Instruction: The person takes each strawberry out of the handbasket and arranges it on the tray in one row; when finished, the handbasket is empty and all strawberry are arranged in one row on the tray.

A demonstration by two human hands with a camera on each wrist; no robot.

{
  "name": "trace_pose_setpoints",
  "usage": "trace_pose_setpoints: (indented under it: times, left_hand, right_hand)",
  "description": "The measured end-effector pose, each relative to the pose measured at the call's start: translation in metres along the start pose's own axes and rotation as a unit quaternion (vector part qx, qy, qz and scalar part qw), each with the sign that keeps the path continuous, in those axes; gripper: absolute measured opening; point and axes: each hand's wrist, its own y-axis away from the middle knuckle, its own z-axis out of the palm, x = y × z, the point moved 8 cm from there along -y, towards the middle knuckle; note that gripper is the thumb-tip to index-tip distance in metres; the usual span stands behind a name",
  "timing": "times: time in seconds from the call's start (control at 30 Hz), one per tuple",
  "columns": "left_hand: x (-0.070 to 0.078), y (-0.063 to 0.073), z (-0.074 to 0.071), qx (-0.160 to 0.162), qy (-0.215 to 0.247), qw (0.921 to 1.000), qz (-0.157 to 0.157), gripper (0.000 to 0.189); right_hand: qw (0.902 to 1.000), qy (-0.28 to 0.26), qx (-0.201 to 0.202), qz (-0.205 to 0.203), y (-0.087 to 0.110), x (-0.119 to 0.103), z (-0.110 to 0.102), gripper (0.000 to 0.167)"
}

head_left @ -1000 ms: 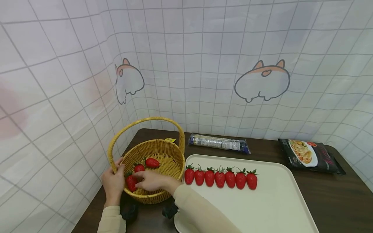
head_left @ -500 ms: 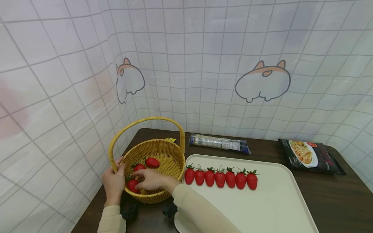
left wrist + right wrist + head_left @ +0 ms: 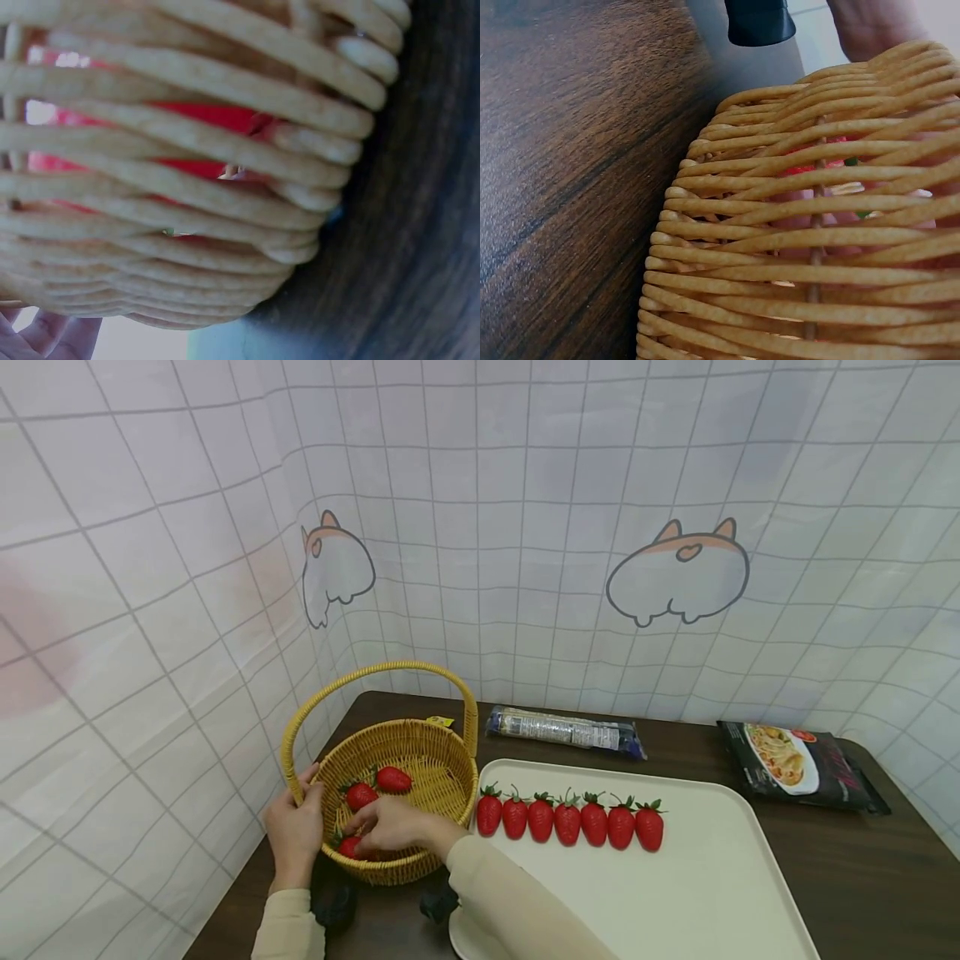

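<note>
A yellow wicker basket (image 3: pixel 352 752) with a tall arched handle stands on the table's left side. My left hand (image 3: pixel 294 831) grips its left rim beside the foot of the handle. Inside, near the front wall, my right hand (image 3: pixel 397 825) has its fingers curled on a red strawberry (image 3: pixel 349 847), partly covering it. Two more strawberries lie behind that one, one (image 3: pixel 361 795) near the left wall and another (image 3: pixel 393 779) farther back. Both wrist views face the woven wall; red shows through its gaps in the left wrist view, and fingers (image 3: pixel 795 214) in the right.
Right of the basket, a cream tray (image 3: pixel 712 860) bears a row of several strawberries (image 3: pixel 567 822), leaves pointing back. A long clear-and-blue packet (image 3: pixel 562 729) lies behind it. At the back right is a black food pouch (image 3: pixel 795 764). White gridded cloth (image 3: pixel 525 568) hangs behind and left.
The strawberry at my right fingers has shifted a little toward me and to the right along the basket's front. My left hand keeps its place on the rim.
</note>
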Motion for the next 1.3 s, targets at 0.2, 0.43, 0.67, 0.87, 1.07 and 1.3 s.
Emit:
trace_pose_setpoints:
  times: [0.2,0.43,0.67,0.87,1.07,1.3]
  left_hand:
    - [0.000,0.000,0.000,0.001,0.001,1.0000,0.005,0.019]
    - [0.000,-0.001,-0.001,0.003,0.007,0.9999,0.009,0.021]
    - [0.000,0.000,-0.001,0.006,0.007,0.9999,0.008,0.024]
    - [0.000,-0.001,0.001,0.007,0.014,0.9998,0.014,0.027]
    - [0.000,-0.002,0.001,0.005,0.018,0.9997,0.015,0.025]
    - [-0.001,0.000,0.000,0.002,0.015,0.9999,0.001,0.018]
  right_hand:
    - [0.9998,-0.015,-0.005,0.010,0.001,0.002,-0.001,0.037]
    - [0.9992,-0.039,-0.008,0.009,0.001,0.001,-0.001,0.036]
    - [0.9977,-0.060,0.031,0.013,0.004,0.002,-0.008,0.036]
    - [0.9825,-0.165,0.083,0.028,0.011,0.006,-0.017,0.031]
    - [0.9796,-0.179,0.090,0.020,0.021,0.005,-0.023,0.028]
    - [0.9739,-0.203,0.101,-0.008,0.036,-0.001,-0.032,0.038]
